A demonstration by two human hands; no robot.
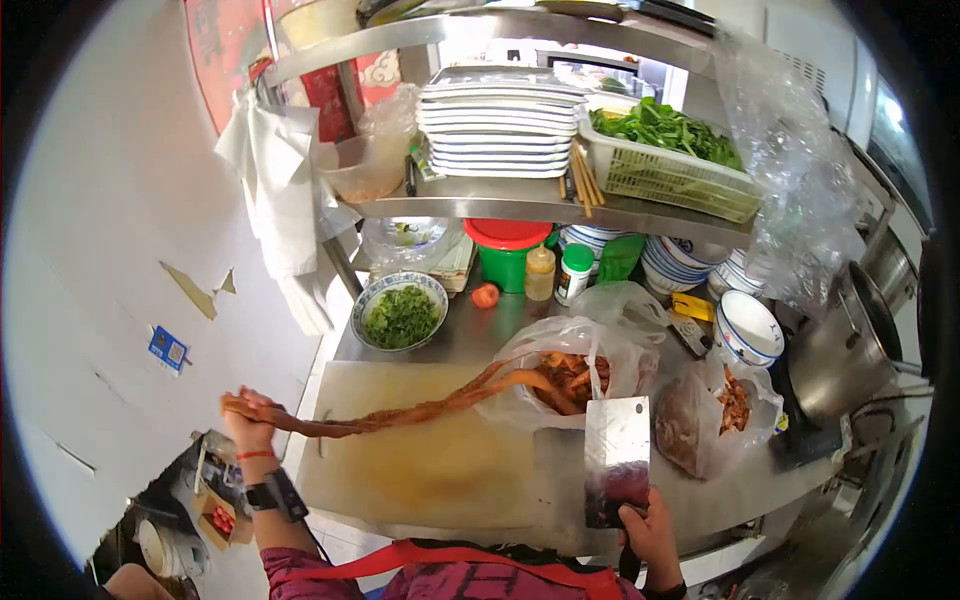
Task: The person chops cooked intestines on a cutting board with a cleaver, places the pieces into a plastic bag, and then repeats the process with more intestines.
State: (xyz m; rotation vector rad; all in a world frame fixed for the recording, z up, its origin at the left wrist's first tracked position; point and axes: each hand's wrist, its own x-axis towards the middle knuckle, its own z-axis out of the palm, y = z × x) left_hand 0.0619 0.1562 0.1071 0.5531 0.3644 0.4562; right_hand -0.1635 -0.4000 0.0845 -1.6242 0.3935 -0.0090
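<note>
My left hand is closed on one end of a long brown strip of meat, raised at the left of the cutting board. The strip stretches over the board into an open clear plastic bag, where more brown pieces lie. In my right hand, closed round its handle, is a cleaver, its broad blade upright near the board's right edge. A second plastic bag with reddish-brown pieces stands to the right of the blade.
Behind the board stand a bowl of chopped greens, a tomato, a sauce bottle and a green-lidded jar. White bowls and a large pot are at the right. A steel shelf holds plates and a greens basket.
</note>
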